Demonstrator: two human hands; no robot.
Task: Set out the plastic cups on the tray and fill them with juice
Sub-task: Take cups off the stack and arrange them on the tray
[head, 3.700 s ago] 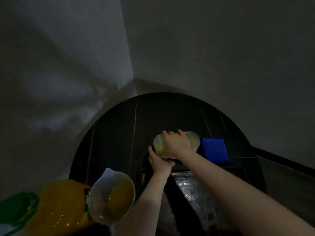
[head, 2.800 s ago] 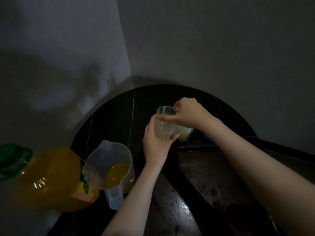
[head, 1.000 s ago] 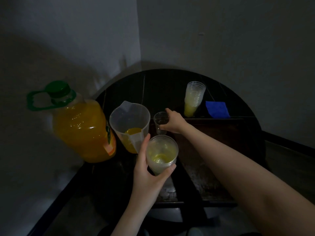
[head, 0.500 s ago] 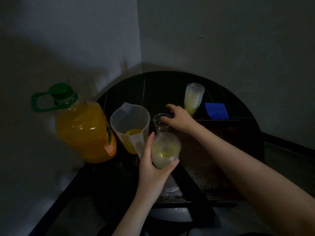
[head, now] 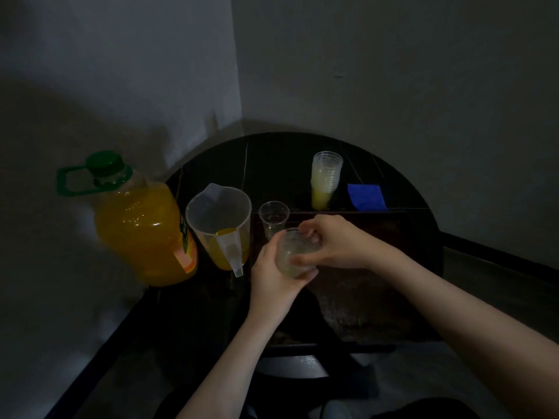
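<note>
Head view: a dim corner table (head: 272, 164) with a dark tray (head: 378, 297) lying on it.
Left hand: the left hand (head: 272, 276) wraps round the side of a small nested stack of cups (head: 295, 252), held above the tray's near-left part.
Right hand: the right hand (head: 335, 243) pinches the top rim of that stack, thumb on the near wall and fingertips (head: 305, 234) over the lip.
Change: half a second ago the right hand was at the single cup (head: 273, 217) on the tray's far-left corner; it has let that cup go and come back to the held stack.
Meaning: one cup now stands set out, empty as far as I can tell; the next is probably about to be peeled off.
Other cups: a taller stack (head: 326, 179) stands beyond the tray, next to a blue cloth (head: 366, 196).
Juice: the pitcher (head: 219, 225) holds a little, just left of the tray; the big bottle (head: 142, 228) with its green cap stands further left.
Writing: the bottle's label is only an orange and green smear; nothing can be read.
</note>
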